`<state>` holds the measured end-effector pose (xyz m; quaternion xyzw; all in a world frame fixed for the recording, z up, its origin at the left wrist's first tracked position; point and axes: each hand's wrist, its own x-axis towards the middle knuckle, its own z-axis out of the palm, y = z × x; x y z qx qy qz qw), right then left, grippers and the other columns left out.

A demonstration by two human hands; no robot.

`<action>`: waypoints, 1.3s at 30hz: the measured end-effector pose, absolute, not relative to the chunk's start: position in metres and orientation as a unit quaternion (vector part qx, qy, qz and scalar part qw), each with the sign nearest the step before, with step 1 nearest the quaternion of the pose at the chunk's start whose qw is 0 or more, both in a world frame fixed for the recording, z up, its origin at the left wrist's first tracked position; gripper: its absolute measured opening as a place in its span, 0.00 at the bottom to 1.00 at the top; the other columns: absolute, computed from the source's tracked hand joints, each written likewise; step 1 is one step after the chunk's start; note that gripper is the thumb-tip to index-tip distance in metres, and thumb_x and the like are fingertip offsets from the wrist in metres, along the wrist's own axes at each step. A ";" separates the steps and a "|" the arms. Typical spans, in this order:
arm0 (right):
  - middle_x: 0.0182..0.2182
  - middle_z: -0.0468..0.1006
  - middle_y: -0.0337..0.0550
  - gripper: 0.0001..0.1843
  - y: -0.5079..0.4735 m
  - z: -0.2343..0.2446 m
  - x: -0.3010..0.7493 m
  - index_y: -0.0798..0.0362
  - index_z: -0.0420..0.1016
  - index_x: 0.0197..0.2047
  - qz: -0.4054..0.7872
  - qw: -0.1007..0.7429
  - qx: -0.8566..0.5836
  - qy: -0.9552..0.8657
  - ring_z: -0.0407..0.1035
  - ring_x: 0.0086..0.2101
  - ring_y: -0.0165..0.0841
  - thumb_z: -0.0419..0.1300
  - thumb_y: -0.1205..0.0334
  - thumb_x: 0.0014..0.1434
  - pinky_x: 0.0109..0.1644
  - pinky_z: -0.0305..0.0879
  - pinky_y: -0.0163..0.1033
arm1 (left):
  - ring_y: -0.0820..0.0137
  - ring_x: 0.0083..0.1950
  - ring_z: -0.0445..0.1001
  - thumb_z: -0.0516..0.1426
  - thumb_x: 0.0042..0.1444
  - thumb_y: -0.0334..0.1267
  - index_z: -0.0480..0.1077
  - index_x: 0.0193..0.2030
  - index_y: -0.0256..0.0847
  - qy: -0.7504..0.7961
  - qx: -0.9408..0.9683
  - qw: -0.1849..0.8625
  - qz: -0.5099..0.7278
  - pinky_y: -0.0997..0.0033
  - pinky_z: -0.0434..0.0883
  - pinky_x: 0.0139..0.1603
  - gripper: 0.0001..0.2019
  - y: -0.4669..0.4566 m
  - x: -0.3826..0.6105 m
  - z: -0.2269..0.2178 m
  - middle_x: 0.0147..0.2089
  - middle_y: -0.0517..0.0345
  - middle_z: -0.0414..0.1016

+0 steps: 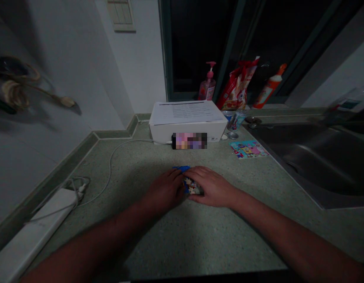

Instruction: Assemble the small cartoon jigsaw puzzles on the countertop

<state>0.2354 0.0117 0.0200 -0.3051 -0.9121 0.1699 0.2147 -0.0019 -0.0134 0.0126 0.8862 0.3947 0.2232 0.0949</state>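
Observation:
Both of my hands rest on the green speckled counter [176, 236], side by side. Between them lies a small cluster of colourful puzzle pieces [190, 186], blue at the top edge. My left hand [165, 190] has its fingers curled against the left side of the pieces. My right hand [209, 186] lies over their right side, fingers bent down onto them. Most of the pieces are hidden under my fingers.
A white box [187, 124] with papers on top stands behind, with a phone [189, 140] leaning on it and a white cable [111, 165] running left to a power strip [31, 232]. A colourful card [249, 149] lies right. A steel sink [317, 157] fills the right; bottles and a red bag stand at the window.

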 end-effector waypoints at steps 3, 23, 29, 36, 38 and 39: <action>0.59 0.83 0.51 0.33 0.012 0.019 0.235 0.41 0.72 0.68 0.162 0.209 -0.309 -0.913 0.77 0.59 0.52 0.70 0.61 0.61 0.65 0.74 0.63 | 0.47 0.64 0.79 0.55 0.69 0.36 0.73 0.60 0.47 0.402 0.884 0.087 0.221 0.35 0.80 0.64 0.15 -0.013 -0.002 0.014 0.63 0.46 0.81; 0.57 0.84 0.50 0.22 0.018 0.011 0.230 0.42 0.75 0.67 0.117 0.224 -0.343 -0.905 0.78 0.57 0.49 0.61 0.62 0.71 0.66 0.73 0.62 | 0.44 0.64 0.79 0.63 0.65 0.39 0.72 0.62 0.48 0.382 0.888 0.075 0.245 0.34 0.81 0.64 0.19 -0.011 -0.003 0.004 0.63 0.43 0.80; 0.62 0.80 0.61 0.22 0.024 0.003 0.220 0.55 0.74 0.66 0.080 0.209 -0.384 -0.896 0.75 0.63 0.51 0.61 0.64 0.71 0.71 0.68 0.63 | 0.46 0.64 0.79 0.61 0.67 0.38 0.73 0.56 0.44 0.391 0.890 0.072 0.222 0.37 0.81 0.64 0.12 -0.012 0.000 0.008 0.61 0.41 0.80; 0.55 0.83 0.54 0.20 0.034 0.002 0.213 0.51 0.75 0.61 0.116 0.233 -0.402 -0.878 0.77 0.56 0.49 0.61 0.69 0.67 0.65 0.73 0.57 | 0.44 0.58 0.80 0.64 0.63 0.38 0.72 0.58 0.49 0.390 0.888 0.055 0.239 0.35 0.83 0.58 0.17 -0.011 0.000 0.004 0.57 0.43 0.81; 0.54 0.83 0.55 0.21 0.037 -0.001 0.213 0.51 0.76 0.61 0.117 0.243 -0.401 -0.875 0.77 0.56 0.48 0.60 0.70 0.67 0.64 0.73 0.57 | 0.44 0.59 0.80 0.65 0.63 0.39 0.72 0.58 0.48 0.395 0.887 0.051 0.233 0.35 0.82 0.60 0.17 -0.012 0.000 0.004 0.58 0.44 0.81; 0.54 0.82 0.55 0.21 0.039 -0.003 0.214 0.52 0.76 0.62 0.117 0.250 -0.401 -0.873 0.76 0.56 0.48 0.60 0.70 0.67 0.64 0.73 0.58 | 0.44 0.60 0.80 0.65 0.64 0.39 0.72 0.58 0.47 0.397 0.888 0.051 0.228 0.35 0.81 0.61 0.17 -0.012 0.000 0.004 0.59 0.44 0.81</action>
